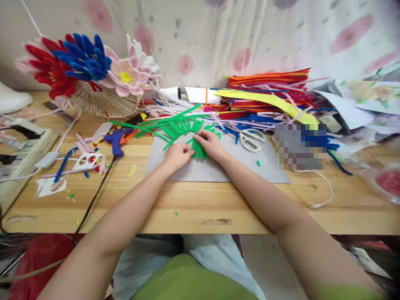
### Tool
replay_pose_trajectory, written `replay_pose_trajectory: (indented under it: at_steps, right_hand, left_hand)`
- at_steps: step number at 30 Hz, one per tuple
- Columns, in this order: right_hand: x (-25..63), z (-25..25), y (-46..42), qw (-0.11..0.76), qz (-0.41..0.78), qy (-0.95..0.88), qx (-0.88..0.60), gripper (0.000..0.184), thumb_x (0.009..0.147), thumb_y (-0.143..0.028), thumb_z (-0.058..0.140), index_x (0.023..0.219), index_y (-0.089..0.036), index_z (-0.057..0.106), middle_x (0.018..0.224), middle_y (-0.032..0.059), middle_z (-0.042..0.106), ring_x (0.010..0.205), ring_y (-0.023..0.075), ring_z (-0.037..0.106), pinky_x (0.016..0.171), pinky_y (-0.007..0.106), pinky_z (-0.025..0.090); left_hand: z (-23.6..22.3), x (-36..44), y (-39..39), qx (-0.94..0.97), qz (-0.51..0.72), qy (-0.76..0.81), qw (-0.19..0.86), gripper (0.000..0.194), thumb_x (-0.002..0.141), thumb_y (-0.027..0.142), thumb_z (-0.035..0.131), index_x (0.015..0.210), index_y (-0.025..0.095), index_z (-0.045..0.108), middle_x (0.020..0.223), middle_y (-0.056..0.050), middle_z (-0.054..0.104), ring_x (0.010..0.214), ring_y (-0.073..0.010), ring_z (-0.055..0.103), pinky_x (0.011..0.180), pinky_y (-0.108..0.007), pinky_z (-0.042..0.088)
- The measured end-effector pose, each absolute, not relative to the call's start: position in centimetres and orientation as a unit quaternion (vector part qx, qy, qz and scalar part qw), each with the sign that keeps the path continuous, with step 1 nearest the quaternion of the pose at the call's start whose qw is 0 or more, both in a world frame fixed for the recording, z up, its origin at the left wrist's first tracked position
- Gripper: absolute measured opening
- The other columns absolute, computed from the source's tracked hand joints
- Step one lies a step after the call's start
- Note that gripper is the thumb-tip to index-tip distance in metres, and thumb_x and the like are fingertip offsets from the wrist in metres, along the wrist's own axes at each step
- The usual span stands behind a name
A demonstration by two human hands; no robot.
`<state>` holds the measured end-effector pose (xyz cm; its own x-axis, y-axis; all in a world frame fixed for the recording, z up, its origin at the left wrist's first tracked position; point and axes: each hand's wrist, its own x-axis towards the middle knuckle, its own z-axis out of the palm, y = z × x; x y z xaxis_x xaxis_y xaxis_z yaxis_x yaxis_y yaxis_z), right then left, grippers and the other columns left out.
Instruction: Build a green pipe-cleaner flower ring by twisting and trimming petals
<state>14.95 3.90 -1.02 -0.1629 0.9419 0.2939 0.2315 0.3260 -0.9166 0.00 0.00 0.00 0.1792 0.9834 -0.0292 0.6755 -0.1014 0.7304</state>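
Note:
Green pipe cleaners (184,126), many of them short pieces, lie fanned out in a rough ring on a grey cutting mat (259,166). Longer green stems stretch from the ring toward the left. My right hand (210,143) is closed at the near right part of the ring, thumb and fingers pinching a green piece. Beside it, at the ring's near edge, my left hand (178,156) is curled with thumb and forefinger together on a green piece; its tip is mostly hidden. White-handled scissors (250,139) lie on the mat to the right of my hands.
A blue glue gun (115,139) with a black cord lies to the left. Fuzzy flowers (90,58) on a woven fan stand at the back left. Bundles of coloured pipe cleaners (268,79) are piled at the back. Paper scraps (87,160) and blue stems litter the left side.

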Motion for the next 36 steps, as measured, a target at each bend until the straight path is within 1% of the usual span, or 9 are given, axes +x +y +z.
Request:
replay_pose_trajectory:
  at_steps: [4, 7, 9, 11, 16, 22, 27, 32, 36]
  right_hand:
    - [15.0, -1.0, 3.9, 0.467, 0.393, -0.661, -0.437, 0.032, 0.071, -0.049, 0.058, 0.064, -0.020, 0.045, 0.061, -0.0046, 0.042, 0.061, 0.0097, 0.039, 0.061, 0.025, 0.034]
    - [15.2, -0.7, 3.8, 0.485, 0.422, -0.636, -0.426, 0.035, 0.070, -0.052, 0.058, 0.066, -0.020, 0.044, 0.062, -0.0049, 0.040, 0.060, 0.0091, 0.036, 0.058, 0.024, 0.033]
    - [15.3, -0.5, 3.7, 0.497, 0.444, -0.618, -0.417, 0.037, 0.069, -0.054, 0.060, 0.067, -0.020, 0.044, 0.062, -0.0051, 0.038, 0.058, 0.0086, 0.035, 0.056, 0.024, 0.032]
    - [15.4, -0.3, 3.7, 0.504, 0.460, -0.606, -0.409, 0.038, 0.068, -0.054, 0.061, 0.068, -0.020, 0.044, 0.062, -0.0053, 0.038, 0.058, 0.0082, 0.034, 0.055, 0.023, 0.031]
    - [15.3, -0.3, 3.7, 0.514, 0.473, -0.592, -0.401, 0.040, 0.067, -0.055, 0.062, 0.069, -0.020, 0.044, 0.063, -0.0052, 0.039, 0.059, 0.0083, 0.036, 0.056, 0.023, 0.032]
    - [15.2, -0.1, 3.6, 0.516, 0.480, -0.591, -0.392, 0.038, 0.067, -0.053, 0.063, 0.068, -0.021, 0.043, 0.064, -0.0046, 0.038, 0.060, 0.0085, 0.037, 0.055, 0.023, 0.033]
    - [15.1, 0.0, 3.5, 0.527, 0.494, -0.578, -0.378, 0.038, 0.067, -0.053, 0.064, 0.068, -0.021, 0.044, 0.064, -0.0051, 0.037, 0.058, 0.0077, 0.035, 0.053, 0.022, 0.032]
    - [15.1, -0.1, 3.6, 0.526, 0.483, -0.585, -0.384, 0.039, 0.067, -0.054, 0.064, 0.067, -0.021, 0.043, 0.064, -0.0051, 0.037, 0.058, 0.0076, 0.035, 0.053, 0.022, 0.032]
    - [15.0, -0.1, 3.7, 0.524, 0.483, -0.587, -0.384, 0.040, 0.067, -0.056, 0.063, 0.068, -0.021, 0.043, 0.064, -0.0048, 0.038, 0.059, 0.0081, 0.036, 0.053, 0.022, 0.032]
  left_hand:
    - [0.7, 0.1, -0.1, 0.650, 0.226, 0.571, 0.447, 0.025, 0.079, 0.030, 0.056, 0.061, 0.014, 0.058, 0.060, -0.003, 0.065, 0.048, -0.0111, 0.058, 0.047, -0.022, 0.043]
    - [1.5, -0.1, -0.3, 0.563, 0.242, 0.539, 0.577, 0.027, 0.082, 0.038, 0.055, 0.073, 0.013, 0.062, 0.076, -0.008, 0.070, 0.054, -0.0124, 0.063, 0.043, -0.021, 0.043]
    - [2.0, -0.4, -0.3, 0.520, 0.249, 0.518, 0.632, 0.031, 0.080, 0.043, 0.058, 0.077, 0.012, 0.063, 0.082, -0.010, 0.071, 0.058, -0.0134, 0.065, 0.044, -0.020, 0.045]
    - [2.2, -0.7, -0.1, 0.493, 0.245, 0.505, 0.665, 0.031, 0.078, 0.042, 0.062, 0.077, 0.011, 0.064, 0.084, -0.011, 0.071, 0.062, -0.0130, 0.066, 0.046, -0.019, 0.047]
    - [2.2, -0.9, 0.4, 0.453, 0.238, 0.504, 0.695, 0.021, 0.077, 0.031, 0.065, 0.076, 0.010, 0.064, 0.082, -0.009, 0.072, 0.067, -0.0111, 0.067, 0.053, -0.017, 0.051]
    - [2.3, -0.9, 0.5, 0.469, 0.214, 0.480, 0.710, 0.025, 0.073, 0.034, 0.069, 0.076, 0.011, 0.063, 0.076, -0.008, 0.072, 0.070, -0.0129, 0.068, 0.061, -0.021, 0.054]
    - [2.7, -0.8, 0.3, 0.456, 0.212, 0.480, 0.719, 0.023, 0.077, 0.032, 0.066, 0.076, 0.009, 0.065, 0.076, -0.009, 0.072, 0.069, -0.0125, 0.068, 0.059, -0.019, 0.054]
    - [2.5, -0.8, 0.2, 0.460, 0.215, 0.470, 0.722, 0.024, 0.074, 0.034, 0.068, 0.075, 0.010, 0.065, 0.074, -0.008, 0.072, 0.068, -0.0117, 0.068, 0.059, -0.018, 0.053]
    - [2.2, -0.8, 0.2, 0.449, 0.220, 0.456, 0.736, 0.022, 0.075, 0.032, 0.067, 0.074, 0.010, 0.066, 0.074, -0.008, 0.072, 0.066, -0.0101, 0.067, 0.056, -0.015, 0.051]
